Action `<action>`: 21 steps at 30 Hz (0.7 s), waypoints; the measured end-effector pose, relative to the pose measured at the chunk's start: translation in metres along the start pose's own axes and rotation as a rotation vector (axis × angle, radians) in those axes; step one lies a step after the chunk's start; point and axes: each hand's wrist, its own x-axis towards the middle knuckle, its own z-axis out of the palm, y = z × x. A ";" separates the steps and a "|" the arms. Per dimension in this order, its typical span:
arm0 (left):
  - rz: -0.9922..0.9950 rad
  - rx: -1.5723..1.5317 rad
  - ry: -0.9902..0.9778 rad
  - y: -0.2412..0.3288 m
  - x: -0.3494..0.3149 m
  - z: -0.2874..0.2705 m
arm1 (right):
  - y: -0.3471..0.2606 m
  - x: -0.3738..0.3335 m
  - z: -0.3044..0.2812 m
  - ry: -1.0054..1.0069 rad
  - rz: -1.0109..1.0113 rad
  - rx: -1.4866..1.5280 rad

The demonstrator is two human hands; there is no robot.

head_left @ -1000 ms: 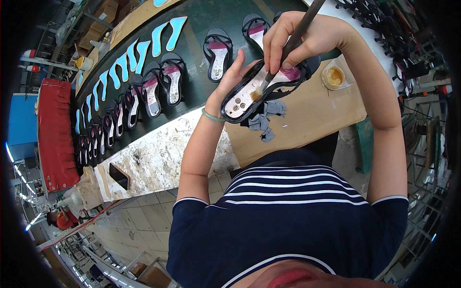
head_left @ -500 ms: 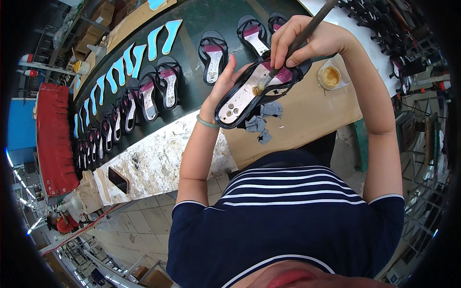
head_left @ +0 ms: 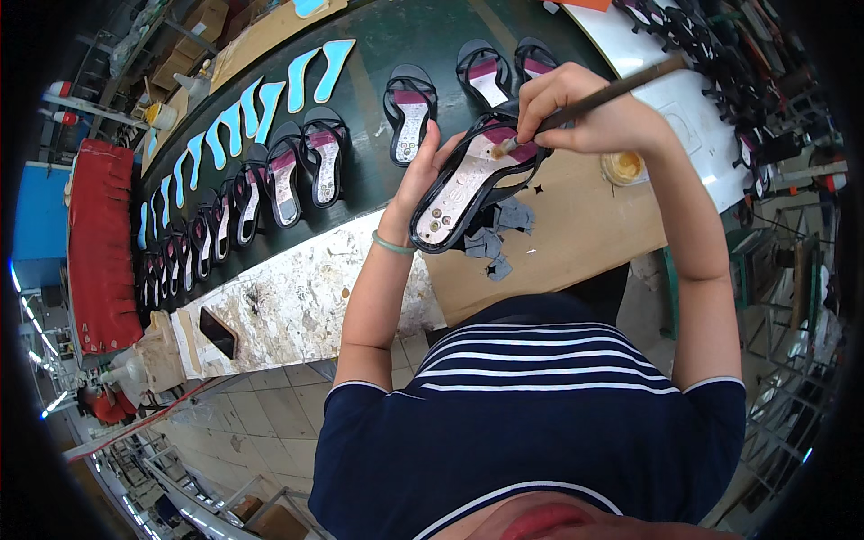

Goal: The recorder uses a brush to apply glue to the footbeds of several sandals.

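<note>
My left hand (head_left: 419, 171) is closed on a black strappy sandal (head_left: 450, 196), holding it up above the bench with its pale, maroon-ended inner sole facing me. The fingers of that hand are partly hidden behind the sandal. In my right hand (head_left: 576, 112) a long-handled brush (head_left: 621, 88) is gripped; its bristle tip touches the inner sole near the maroon part, under the straps. A cup of yellowish paste (head_left: 622, 167) stands on the brown board right of my hands. Small grey scraps (head_left: 513, 216) lie on the board just beneath the sandal.
Several similar sandals (head_left: 325, 162) line the dark green bench top (head_left: 373, 54) ahead and to the left, beside a row of light-blue insole pieces (head_left: 335, 70). A phone (head_left: 219, 333) lies on the stained white bench edge (head_left: 297, 301). Brown board (head_left: 585, 225) covers the near right.
The brush tip has moved from the middle of the inner sole up toward its maroon end, and the handle has tipped to the right. The wet, yellowish patch is less visible.
</note>
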 end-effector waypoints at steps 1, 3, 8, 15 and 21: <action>0.022 0.012 0.038 0.000 -0.003 0.005 | -0.005 0.000 0.008 0.111 -0.004 -0.002; 0.143 0.065 0.061 -0.002 -0.005 0.010 | -0.009 0.000 0.026 0.304 -0.016 -0.066; 0.339 0.135 0.102 -0.016 -0.003 0.008 | -0.012 -0.003 0.054 0.463 0.030 0.138; 0.578 0.087 0.113 -0.008 -0.030 -0.030 | -0.030 -0.055 0.005 0.662 -0.042 0.820; 0.590 -0.045 0.532 0.055 -0.013 -0.107 | -0.008 -0.109 0.013 0.846 0.070 0.986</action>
